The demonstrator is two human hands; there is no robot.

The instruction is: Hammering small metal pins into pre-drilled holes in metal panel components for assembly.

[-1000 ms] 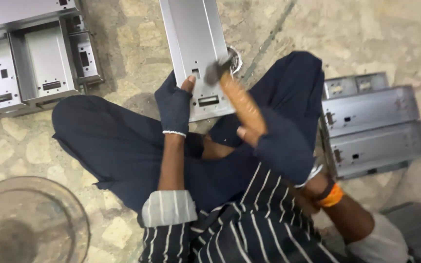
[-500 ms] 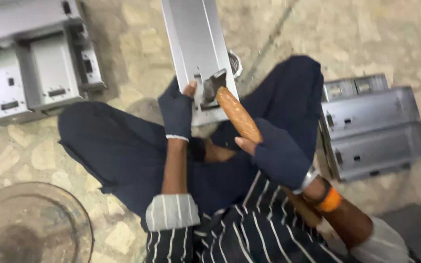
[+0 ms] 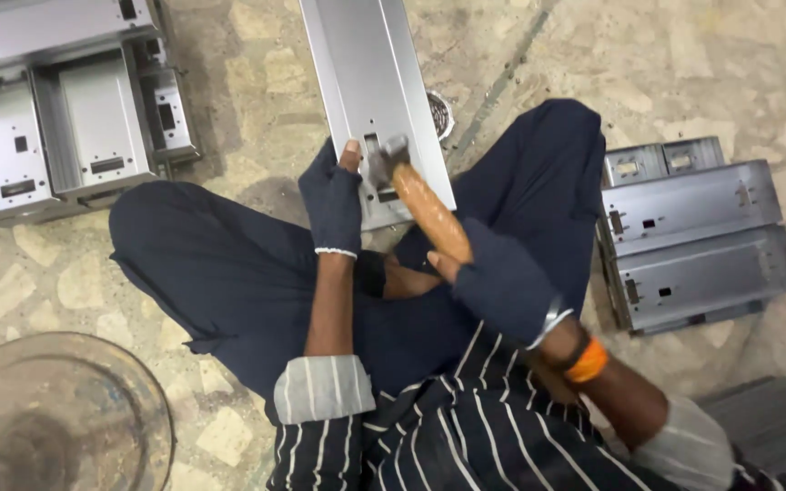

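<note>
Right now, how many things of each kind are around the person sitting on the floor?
Grey sheet-metal parts: 3 groups, a long panel, a stack upper left, a stack on the right
Wooden-handled hammer: 1
Dark fingerless gloves: 2, left hand, right hand
Round fan guard: 1
Total: 7

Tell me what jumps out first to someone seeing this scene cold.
At centre, a seated person's gloved right hand grips a wooden-handled hammer, its head down on a long metal panel that the gloved left hand steadies on the stone floor. Grey metal housings lie at upper left and at right, and a round wire guard fills the lower left corner.
</note>
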